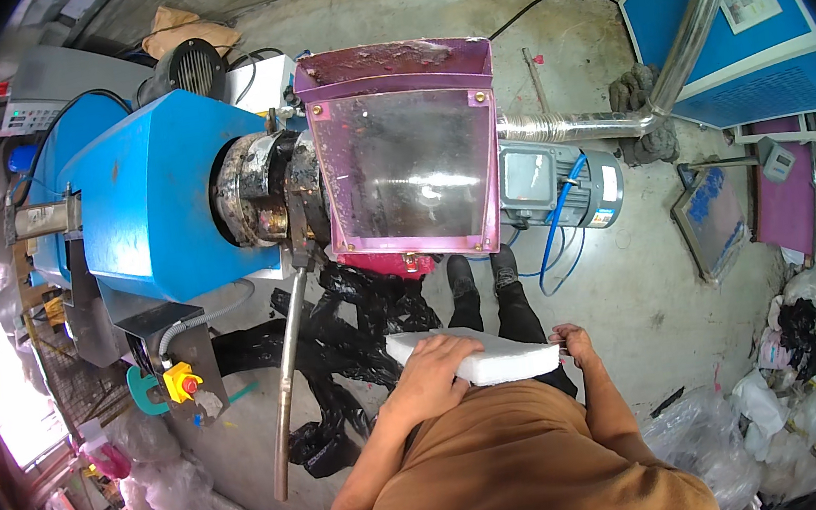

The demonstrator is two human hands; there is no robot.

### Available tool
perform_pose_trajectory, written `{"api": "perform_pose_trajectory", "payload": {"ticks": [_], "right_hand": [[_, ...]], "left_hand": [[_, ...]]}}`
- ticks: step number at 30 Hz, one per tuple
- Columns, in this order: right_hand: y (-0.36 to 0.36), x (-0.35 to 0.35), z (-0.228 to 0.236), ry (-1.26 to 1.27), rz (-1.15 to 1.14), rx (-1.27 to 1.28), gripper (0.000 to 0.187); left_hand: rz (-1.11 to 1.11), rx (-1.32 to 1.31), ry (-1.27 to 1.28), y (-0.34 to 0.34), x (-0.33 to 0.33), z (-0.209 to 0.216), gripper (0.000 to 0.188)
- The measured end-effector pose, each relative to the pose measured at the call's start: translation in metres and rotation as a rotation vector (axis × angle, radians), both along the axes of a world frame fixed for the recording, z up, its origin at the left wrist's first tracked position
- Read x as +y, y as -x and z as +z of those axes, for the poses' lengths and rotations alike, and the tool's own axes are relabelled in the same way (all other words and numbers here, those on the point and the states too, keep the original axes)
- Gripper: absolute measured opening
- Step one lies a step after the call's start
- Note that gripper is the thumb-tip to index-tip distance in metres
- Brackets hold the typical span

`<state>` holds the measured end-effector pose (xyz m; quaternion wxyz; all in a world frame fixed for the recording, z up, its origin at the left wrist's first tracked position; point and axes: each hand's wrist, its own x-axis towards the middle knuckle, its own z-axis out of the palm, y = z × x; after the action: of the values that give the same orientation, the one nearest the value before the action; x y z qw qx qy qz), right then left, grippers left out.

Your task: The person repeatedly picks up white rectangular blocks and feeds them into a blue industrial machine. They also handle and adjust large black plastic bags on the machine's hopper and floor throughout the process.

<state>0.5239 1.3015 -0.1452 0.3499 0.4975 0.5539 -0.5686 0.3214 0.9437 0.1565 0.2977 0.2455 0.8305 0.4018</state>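
At my waist, a thick white slab, which looks like foam, lies across in front of my brown shirt. My left hand grips its left part, with the fingers over the top and the thumb at the near edge. Just past the slab's right end is my right hand, its fingers curled in a pinch. Something thin may be between those fingertips, too small to name. Straight ahead stands a machine with a pink-framed clear cover, apart from both hands.
A blue machine housing fills the left, with a long metal bar slanting down beside it. Black plastic sheeting lies on the floor. A grey motor and shiny duct are ahead right. Clear plastic bags heap at lower right.
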Motion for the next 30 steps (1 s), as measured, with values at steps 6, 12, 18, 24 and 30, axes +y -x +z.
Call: {"api": "perform_pose_trajectory", "payload": {"ticks": [6,12,18,24,30], "right_hand": [[-0.002,0.031,-0.016,0.042,0.013,0.015,0.029],[0.021,0.067,-0.032,0.059,0.039,0.096,0.026],[0.039,0.085,-0.019,0.037,0.07,0.109,0.026],[0.031,0.098,-0.024,0.022,0.116,0.076,0.026],[0.024,0.104,-0.031,0.027,0.131,0.033,0.025]], "left_hand": [[0.055,-0.026,0.017,-0.007,0.029,0.013,0.052],[0.078,-0.032,0.027,-0.014,0.056,0.015,0.052],[0.092,-0.011,0.05,-0.021,0.071,0.018,0.053],[0.118,0.008,0.044,-0.026,0.081,0.027,0.054],[0.158,0.027,0.058,-0.036,0.081,0.027,0.054]]}}
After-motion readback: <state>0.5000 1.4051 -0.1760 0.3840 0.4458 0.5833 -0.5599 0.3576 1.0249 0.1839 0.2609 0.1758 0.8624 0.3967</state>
